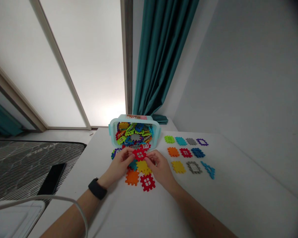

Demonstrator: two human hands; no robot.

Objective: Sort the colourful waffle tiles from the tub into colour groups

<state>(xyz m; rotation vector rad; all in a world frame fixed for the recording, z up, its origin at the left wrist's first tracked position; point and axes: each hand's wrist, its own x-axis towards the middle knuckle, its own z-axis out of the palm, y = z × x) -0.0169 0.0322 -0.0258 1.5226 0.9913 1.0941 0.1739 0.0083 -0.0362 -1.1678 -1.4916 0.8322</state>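
My left hand and my right hand meet over the white table, both pinching a red window-shaped plastic tile between their fingertips. Under the hands lie a yellow tile, an orange tile and another red window tile. Just behind them a light blue tub lies tipped on its side, full of coloured tiles, with several spilling out at its mouth. A black watch sits on my left wrist.
To the right, several tiles lie in rows: green, teal, grey, purple, orange, red, blue, yellow. A black phone lies left on the rug. Teal curtain behind.
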